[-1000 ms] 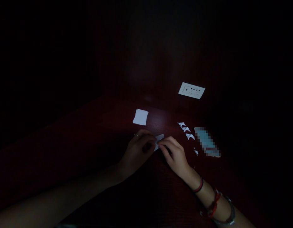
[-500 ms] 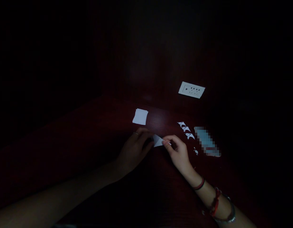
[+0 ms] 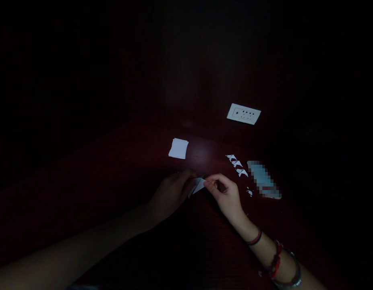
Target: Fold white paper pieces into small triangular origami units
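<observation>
A small piece of folded white paper [image 3: 199, 185] is held between my two hands above the dark red table. My left hand [image 3: 172, 192] grips its left side with thumb and fingers, partly in shadow. On the right, my right hand [image 3: 224, 191] pinches the paper's upper corner between thumb and forefinger. A stack of square white paper sheets [image 3: 178, 148] lies beyond my left hand. Several small folded paper pieces [image 3: 236, 164] rest in a row beyond my right hand.
A phone-like object [image 3: 263, 179], blurred out, lies right of the folded pieces. Tiny white scraps [image 3: 249, 191] sit near my right wrist. A white wall socket [image 3: 243, 113] is at the back. The surroundings are very dark.
The folded paper has turned, its lower end now pointing down and left. My left fingers have closed in on it and dropped slightly; my right hand has shifted a little left.
</observation>
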Demonstrator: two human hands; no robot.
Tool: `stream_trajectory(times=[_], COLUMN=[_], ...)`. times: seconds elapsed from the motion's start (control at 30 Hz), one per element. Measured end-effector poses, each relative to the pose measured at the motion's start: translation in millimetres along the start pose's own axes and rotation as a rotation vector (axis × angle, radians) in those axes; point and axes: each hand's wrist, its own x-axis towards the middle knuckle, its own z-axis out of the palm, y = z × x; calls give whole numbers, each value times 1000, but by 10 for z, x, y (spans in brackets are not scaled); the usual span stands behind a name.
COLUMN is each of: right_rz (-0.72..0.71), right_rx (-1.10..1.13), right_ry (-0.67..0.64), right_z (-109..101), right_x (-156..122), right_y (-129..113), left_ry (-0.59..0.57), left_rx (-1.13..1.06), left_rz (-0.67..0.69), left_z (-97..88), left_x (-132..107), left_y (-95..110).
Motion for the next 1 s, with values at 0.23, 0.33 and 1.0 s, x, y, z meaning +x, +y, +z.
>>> stream_trajectory(times=[0.23,0.33,1.0], right_rz=[-125,-136,-184], right_rx=[-117,-134,-129], right_ry=[-75,-68,-65], right_z=[-22,-34,-37], right_x=[-40,-52,-41], right_y=[-143,-160,-118], left_ry=[-54,-83,53], left_rx=[-203,-335,-199], left_rz=[-9,-48,60], left_z=[-15,-27,15], left_x=[-2,-1,-10], left_y=[60,78,63])
